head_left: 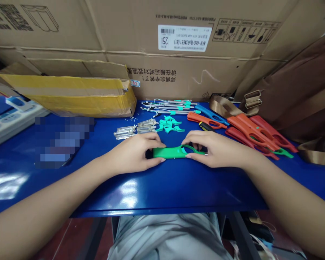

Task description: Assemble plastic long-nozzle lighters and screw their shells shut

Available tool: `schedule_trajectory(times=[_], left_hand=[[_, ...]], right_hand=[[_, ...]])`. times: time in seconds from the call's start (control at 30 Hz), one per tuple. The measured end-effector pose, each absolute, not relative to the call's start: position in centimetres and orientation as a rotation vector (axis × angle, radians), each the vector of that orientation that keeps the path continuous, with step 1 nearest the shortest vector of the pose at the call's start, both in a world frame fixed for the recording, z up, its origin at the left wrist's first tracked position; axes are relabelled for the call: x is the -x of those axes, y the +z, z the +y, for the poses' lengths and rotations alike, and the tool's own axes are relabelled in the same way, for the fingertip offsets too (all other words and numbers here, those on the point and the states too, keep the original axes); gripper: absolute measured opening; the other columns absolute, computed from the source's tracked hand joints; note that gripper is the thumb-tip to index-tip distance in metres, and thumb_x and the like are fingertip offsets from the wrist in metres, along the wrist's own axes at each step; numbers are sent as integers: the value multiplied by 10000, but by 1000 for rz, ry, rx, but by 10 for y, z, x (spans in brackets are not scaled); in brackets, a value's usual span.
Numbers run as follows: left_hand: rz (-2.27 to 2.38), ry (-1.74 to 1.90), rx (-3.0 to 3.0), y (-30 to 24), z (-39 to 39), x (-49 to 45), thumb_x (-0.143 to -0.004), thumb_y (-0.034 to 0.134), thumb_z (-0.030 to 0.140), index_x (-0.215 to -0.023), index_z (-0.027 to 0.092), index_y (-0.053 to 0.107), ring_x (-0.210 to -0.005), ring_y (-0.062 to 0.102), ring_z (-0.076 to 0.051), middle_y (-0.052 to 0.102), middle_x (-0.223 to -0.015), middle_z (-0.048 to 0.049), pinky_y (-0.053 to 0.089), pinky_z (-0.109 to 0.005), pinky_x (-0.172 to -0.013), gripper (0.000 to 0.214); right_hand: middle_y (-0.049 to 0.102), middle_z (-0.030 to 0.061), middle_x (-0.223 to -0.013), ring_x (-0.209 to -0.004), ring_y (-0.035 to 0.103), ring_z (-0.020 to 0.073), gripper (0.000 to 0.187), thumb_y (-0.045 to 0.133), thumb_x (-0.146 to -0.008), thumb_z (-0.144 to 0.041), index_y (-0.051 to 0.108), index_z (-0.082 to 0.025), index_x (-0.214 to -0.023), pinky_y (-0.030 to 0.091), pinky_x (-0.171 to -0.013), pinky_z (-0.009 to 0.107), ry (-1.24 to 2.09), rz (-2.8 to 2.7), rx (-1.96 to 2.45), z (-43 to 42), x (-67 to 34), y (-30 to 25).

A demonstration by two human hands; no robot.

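A green lighter casing [169, 152], long with an oval finger hole, lies level between my hands just above the blue table. My left hand [141, 151] grips its wide end with the thumb in front and the fingers behind. On the narrow end, around the hole, my right hand [206, 148] is closed, thumb along the near edge. Behind the casing are several teal plastic triggers [169, 124] in a small heap. Clear and metal lighter inserts [124, 132] sit in groups beside them. Thin metal lighter tubes with wires [176, 107] lie farther back.
Orange, red and blue casings [249, 131] pile up at the right, near a yellow-and-black screwdriver handle [206, 126] and a brown strap [223, 106]. A taped carton [97, 103] stands back left, a power strip [13, 122] far left. Large cardboard [119, 29] walls the back.
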State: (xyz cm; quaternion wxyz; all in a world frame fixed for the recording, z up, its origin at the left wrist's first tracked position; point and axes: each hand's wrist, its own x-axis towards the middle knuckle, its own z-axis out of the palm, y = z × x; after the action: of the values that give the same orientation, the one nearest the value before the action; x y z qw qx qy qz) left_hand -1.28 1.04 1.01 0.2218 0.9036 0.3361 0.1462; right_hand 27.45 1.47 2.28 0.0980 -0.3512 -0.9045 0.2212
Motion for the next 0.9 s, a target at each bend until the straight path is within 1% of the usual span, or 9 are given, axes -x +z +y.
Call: schedule_trajectory(times=[0.2,0.37,0.5,0.6,0.73,0.83,0.9], left_hand=[[907,451,-2503,6,11,12,-937,688,346,-1246,227,729,-944,675,-187,684,-1102,-57,538,-328,-883,333],[977,406,-2578,5,9,9,-939,680,379,-1219,233,746,-942,680,-194,701,-1082,-48,543,-316,-847,323],[1011,347,-2812,10,4,4,-932,652,367,-1172,214,750,-953,676,-235,718,-1048,-60,536,-356,-844,301],[993,331,-2930,13,2,3,-946,594,333,-1144,187,735,-946,666,-250,718,-1025,-73,528,-374,-831,284],[994,366,-2870,14,5,6,-1034,482,373,-1125,185,700,-955,665,-228,709,-1027,-68,515,-352,-841,303],[1012,348,-2820,13,7,8,-1064,435,430,-1067,185,678,-927,670,-218,705,-1003,-63,507,-336,-810,345],[1018,324,-2797,12,6,8,-1070,423,433,-1037,176,658,-893,674,-215,704,-977,-61,505,-335,-789,350]], right_hand=[[669,78,-1099,-882,613,198,274,703,-918,-321,675,-181,-1152,498,-773,321,643,-2650,1090,16,-271,20],[668,91,-1141,-982,656,230,301,694,-928,-340,661,-171,-1174,509,-795,324,509,-2751,1036,13,-271,22],[683,104,-1179,-978,691,243,285,670,-916,-277,689,-175,-1182,529,-784,333,370,-2832,993,12,-270,23],[695,111,-1199,-994,700,253,297,661,-905,-241,706,-173,-1191,545,-816,352,334,-2828,961,13,-269,22],[703,93,-1116,-968,686,214,222,577,-982,-270,716,-175,-1127,536,-864,332,461,-2770,894,15,-271,20],[686,85,-1026,-911,662,201,245,529,-1020,-328,704,-167,-1078,520,-815,317,446,-2748,908,14,-273,20],[671,79,-982,-863,645,196,253,515,-1026,-346,693,-166,-1042,500,-762,310,386,-2759,940,12,-273,21]])
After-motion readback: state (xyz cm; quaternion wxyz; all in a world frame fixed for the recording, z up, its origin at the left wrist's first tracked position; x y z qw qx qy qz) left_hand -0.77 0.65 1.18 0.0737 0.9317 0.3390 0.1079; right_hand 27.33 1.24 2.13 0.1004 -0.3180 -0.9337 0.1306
